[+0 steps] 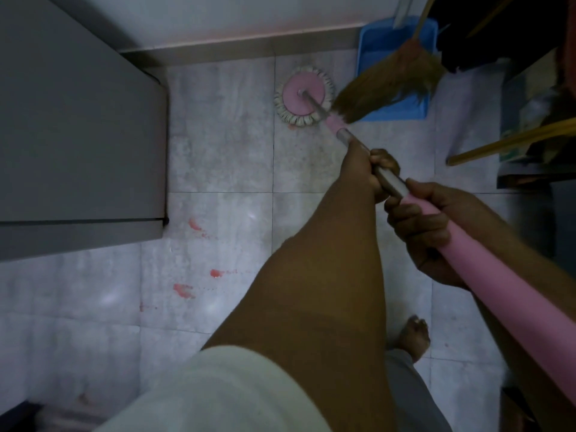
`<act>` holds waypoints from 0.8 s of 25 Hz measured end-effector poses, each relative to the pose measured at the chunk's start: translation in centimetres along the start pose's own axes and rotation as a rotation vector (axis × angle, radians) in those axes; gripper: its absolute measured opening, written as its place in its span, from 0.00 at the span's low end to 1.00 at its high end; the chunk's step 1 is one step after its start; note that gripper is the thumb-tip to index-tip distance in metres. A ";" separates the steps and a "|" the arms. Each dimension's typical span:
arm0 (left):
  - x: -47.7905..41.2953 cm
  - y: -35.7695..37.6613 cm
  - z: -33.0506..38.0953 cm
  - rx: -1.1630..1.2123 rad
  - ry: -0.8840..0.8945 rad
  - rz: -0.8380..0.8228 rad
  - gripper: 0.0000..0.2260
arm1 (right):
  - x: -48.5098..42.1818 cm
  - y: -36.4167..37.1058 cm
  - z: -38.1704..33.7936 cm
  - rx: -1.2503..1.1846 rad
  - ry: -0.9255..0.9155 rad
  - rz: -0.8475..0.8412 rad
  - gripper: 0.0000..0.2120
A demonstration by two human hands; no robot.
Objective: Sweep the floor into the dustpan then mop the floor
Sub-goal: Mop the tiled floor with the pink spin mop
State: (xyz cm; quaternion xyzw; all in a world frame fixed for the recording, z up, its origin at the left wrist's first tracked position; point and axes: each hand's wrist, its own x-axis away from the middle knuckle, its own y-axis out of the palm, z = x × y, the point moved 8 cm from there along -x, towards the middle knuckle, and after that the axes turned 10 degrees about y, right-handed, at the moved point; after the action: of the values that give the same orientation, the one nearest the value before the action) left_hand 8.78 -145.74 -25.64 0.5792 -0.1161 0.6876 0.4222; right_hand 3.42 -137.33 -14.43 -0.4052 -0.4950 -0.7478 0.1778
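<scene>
Left hand [366, 174], right hand [420, 235] curl fingers [385, 162] round mop [498, 294], its head pointing up-left.

Head-worn view, steeply down onto floor [218, 157]

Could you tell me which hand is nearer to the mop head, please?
Left. The left hand holds the metal shaft closer to the mop head; the right hand holds the pink grip behind it, farther away.

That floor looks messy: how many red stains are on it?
3 plain stains: one by the cabinet corner, two nearer the person, side by side. Fainter specks lie around them; the arms may hide more.
</scene>
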 end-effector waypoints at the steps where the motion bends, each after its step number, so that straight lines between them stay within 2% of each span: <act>1: 0.4 -0.7 -0.3 0.184 -0.060 -0.018 0.23 | -0.4 0.4 0.9 0.021 0.029 0.012 0.12; 3: 0.9 -2.4 -0.3 0.295 -0.109 -0.035 0.24 | -1.2 1.1 2.5 0.052 0.083 -0.011 0.12; 8: 2.8 -3.4 -1.0 0.280 -0.118 -0.008 0.24 | -0.6 1.1 3.9 0.017 0.115 -0.050 0.11; 12: 4.2 -1.9 -4.5 0.281 -0.143 -0.011 0.24 | 2.3 -1.8 4.0 -0.038 0.088 -0.077 0.13; 20: 8.8 -0.1 -12.3 0.273 -0.234 -0.020 0.24 | 8.7 -6.9 7.1 -0.075 0.089 -0.002 0.12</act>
State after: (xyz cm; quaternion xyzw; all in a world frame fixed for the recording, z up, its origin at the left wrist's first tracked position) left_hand 0.51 -133.81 -21.52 0.7081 -0.0641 0.6207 0.3304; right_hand -3.38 -126.82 -10.47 -0.3772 -0.4587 -0.7834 0.1835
